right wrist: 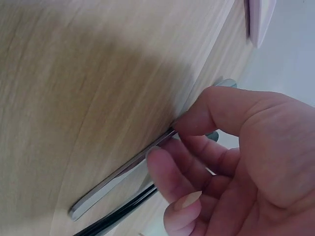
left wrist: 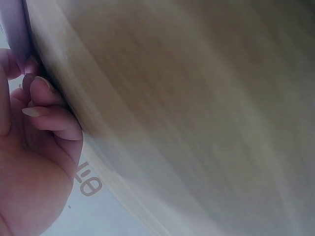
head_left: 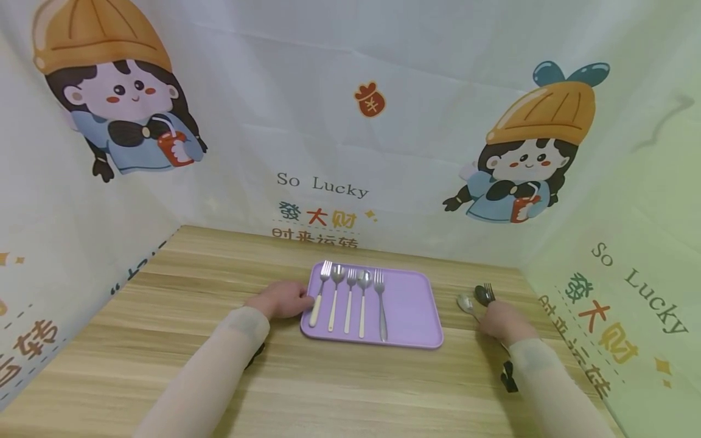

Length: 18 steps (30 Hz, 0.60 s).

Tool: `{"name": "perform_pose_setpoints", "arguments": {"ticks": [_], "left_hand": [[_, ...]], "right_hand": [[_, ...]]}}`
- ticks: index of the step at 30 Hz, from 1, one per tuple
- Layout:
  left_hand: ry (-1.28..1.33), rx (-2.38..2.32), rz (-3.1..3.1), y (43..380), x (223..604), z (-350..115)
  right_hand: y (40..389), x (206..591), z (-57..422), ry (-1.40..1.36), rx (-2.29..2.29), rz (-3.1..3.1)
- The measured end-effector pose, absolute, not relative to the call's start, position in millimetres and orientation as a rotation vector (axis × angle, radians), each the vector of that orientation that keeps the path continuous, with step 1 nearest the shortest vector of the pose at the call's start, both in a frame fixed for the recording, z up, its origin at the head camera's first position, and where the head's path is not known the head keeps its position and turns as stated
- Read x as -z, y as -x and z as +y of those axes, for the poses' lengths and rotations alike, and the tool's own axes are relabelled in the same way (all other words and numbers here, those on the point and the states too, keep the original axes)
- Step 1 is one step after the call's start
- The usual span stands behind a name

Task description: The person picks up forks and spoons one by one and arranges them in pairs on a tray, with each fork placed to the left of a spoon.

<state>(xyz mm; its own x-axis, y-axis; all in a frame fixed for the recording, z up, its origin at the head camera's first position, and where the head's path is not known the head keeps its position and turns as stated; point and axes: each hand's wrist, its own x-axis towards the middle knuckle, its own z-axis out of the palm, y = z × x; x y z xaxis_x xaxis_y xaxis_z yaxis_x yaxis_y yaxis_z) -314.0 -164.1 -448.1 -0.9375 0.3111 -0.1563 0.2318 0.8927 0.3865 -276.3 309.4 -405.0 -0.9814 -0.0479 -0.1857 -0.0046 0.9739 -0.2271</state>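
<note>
A lilac tray (head_left: pixel 411 310) lies on the table, bearing several forks and spoons in a row, among them a cream-handled fork (head_left: pixel 316 311) and an all-silver fork (head_left: pixel 381 304). My left hand (head_left: pixel 282 299) grips the tray's left edge; in the left wrist view its curled fingers (left wrist: pixel 51 118) meet that edge. Right of the tray, my right hand (head_left: pixel 501 322) pinches the handle of a silver spoon (head_left: pixel 465 303) between thumb and fingers. Beside that spoon are a dark spoon (head_left: pixel 482 295) and a dark fork (head_left: pixel 489 290), partly covered by the hand.
Wood-grain table (head_left: pixel 328 389) extends around the tray. A printed cloth (head_left: pixel 416 152) hangs behind and along both sides. A dark object (head_left: pixel 509 377) shows beside the right wrist, its kind unclear.
</note>
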Motion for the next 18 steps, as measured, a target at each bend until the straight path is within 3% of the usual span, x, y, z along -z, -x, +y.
{"name": "perform_pose_setpoints", "arguments": {"ticks": [18], "left_hand": [[-0.402,-0.558,2.848,311.0,446.2,-162.4]], "right_hand": [[275.2,405.8,308.1,0.004,0.369,2.892]]}}
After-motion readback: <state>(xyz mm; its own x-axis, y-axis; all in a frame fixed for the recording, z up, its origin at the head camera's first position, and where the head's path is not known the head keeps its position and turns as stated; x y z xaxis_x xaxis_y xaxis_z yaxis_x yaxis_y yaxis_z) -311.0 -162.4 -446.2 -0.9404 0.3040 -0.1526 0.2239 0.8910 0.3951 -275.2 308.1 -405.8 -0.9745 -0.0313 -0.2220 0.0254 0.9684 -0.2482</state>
